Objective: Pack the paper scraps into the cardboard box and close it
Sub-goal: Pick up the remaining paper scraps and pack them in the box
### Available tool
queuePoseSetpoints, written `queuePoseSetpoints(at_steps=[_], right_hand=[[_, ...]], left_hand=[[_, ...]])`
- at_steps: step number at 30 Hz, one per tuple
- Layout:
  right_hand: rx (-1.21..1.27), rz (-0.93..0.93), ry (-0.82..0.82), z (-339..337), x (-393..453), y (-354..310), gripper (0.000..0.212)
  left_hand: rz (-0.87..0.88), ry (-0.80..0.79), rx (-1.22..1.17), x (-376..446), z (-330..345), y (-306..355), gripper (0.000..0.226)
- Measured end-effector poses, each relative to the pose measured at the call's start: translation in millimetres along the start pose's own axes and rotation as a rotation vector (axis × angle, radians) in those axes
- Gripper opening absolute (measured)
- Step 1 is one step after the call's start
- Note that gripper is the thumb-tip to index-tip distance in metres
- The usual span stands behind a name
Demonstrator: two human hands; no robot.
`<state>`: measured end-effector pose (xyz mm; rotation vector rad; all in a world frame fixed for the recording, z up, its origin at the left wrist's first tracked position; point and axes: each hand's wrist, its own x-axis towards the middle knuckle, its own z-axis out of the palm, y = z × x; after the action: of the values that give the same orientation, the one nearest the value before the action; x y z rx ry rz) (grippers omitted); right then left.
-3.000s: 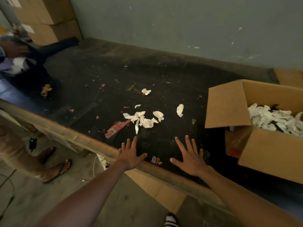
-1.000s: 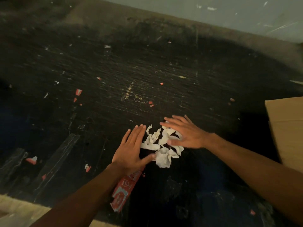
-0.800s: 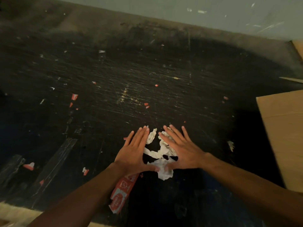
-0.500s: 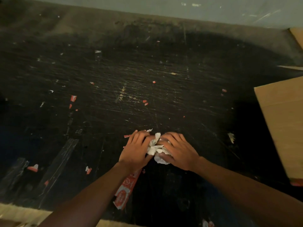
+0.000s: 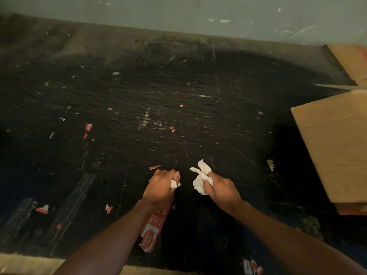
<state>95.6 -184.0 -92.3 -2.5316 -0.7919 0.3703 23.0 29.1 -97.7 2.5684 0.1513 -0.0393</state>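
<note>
Hands at lower centre: right hand [image 5: 221, 190] clamped on a wad of white scraps [image 5: 200, 178], left hand [image 5: 160, 185] clenched on a smaller bit. Box [image 5: 335, 143] at right edge w/ flap open. Packing unfinished, closing left, stray bits remain.

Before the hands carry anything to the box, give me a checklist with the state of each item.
1. Left hand closed on white scraps: ok.
2. Right hand closed on a bigger wad: ok.
3. No loose ends: not ok, paper sticks out of the right fist.
4. Table cleared: not ok, a pale scrap remains.
5. Box flap open: ok.
6. Room inside the box: cannot tell.
</note>
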Motion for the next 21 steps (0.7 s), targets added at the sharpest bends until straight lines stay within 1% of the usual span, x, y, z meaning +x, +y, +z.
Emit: queuePoseSetpoints(at_steps=[1,3,8,11,12,14,16,17,20,21], right_hand=[[0.043,0.042,0.001,-3,-3,1,0.042],[0.082,0.099,0.010,-11,-13,6,0.039],[0.082,0.241,0.087,-39,-43,16,0.026],[0.100,0.289,0.156,-60,-63,19,0.024],[0.104,0.300,0.197,-66,-69,20,0.024],[0.111,0.323,0.284,-80,-82,23,0.024],[0.122,0.334,0.330,-93,-94,27,0.022],[0.124,0.331,0.339,-97,-100,29,0.021],[0.139,0.311,0.355,-106,-116,37,0.018],[0.148,0.300,0.359,-106,-119,39,0.017]], left_hand=[[-0.049,0.010,-0.027,1,-1,-1,0.028],[-0.109,0.042,-0.085,1,-4,-2,0.035],[-0.137,0.152,-0.202,1,-4,-3,0.034],[-0.114,0.078,-0.225,8,-7,11,0.035],[-0.098,0.049,-0.196,11,-9,17,0.036],[-0.038,0.054,-0.121,16,-11,25,0.033],[0.000,0.083,-0.029,15,-14,25,0.020],[0.018,0.073,0.036,12,-14,22,0.018],[0.027,-0.063,0.250,-7,-6,8,0.033],[0.017,-0.092,0.295,-15,0,4,0.034]])
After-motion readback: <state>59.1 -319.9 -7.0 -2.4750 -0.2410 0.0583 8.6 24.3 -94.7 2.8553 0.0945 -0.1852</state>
